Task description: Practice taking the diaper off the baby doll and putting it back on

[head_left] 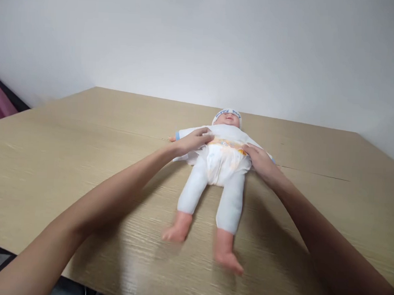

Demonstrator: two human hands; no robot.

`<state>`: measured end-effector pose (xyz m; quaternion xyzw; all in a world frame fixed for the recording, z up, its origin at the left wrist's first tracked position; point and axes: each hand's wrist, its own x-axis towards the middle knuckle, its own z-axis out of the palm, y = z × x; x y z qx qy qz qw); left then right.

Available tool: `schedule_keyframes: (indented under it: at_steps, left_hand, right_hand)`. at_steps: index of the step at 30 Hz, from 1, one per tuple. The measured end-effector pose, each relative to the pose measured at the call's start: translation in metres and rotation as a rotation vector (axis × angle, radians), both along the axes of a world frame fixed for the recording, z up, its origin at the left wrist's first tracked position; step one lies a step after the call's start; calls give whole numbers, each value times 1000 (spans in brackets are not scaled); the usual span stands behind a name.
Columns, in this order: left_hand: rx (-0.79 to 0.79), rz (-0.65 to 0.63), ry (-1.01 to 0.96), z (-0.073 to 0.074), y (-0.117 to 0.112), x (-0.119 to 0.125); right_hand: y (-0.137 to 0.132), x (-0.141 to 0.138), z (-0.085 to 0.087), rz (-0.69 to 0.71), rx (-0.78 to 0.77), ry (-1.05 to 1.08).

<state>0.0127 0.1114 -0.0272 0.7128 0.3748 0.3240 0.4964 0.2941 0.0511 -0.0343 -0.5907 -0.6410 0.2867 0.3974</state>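
A baby doll [194,191] in white clothes lies on its back, its feet towards me. Around its hips, over the white leggings, is a white diaper [220,164] with an orange patterned waistband. My left hand [195,140] grips the diaper at the waist on the left, fingers bent over its edge. At the opposite side of the waist, my right hand [261,162] has its thumb on the band, and its other fingers are mostly hidden. The doll wears a white cap [228,112] with blue lettering, and its arms stretch out sideways.
The doll rests on a wide wooden table [84,159] with a thin seam running across it. Behind the table rises a plain white wall [202,42]. Pink and black fabric [1,97] shows at the left edge.
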Motion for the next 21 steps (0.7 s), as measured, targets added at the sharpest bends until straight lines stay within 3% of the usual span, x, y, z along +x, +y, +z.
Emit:
schedule_keyframes:
  at_steps: [6,10,13,16,18,21]
  left_hand:
    - [-193,-128,-164,-8,-32,-10]
    - [-139,-5,-25,9,-33,-15]
    - [70,178,120,25,-35,-19]
    - [410,261,183,38,-44,-13]
    - [626,250,205,43,-54,2]
    - [810,95,255,43,-73,36]
  right_hand:
    - [-26,18,-6,45,23,-63]
    - [-41,16,-1,-41,159,-213]
    - [-67,19,-6,-112,332,-452]
    - [-89,30,-20,-129,417,-622]
    - [-95,37,-29,-114,421,-707]
    - [-91,43,-36,-117,357,-805]
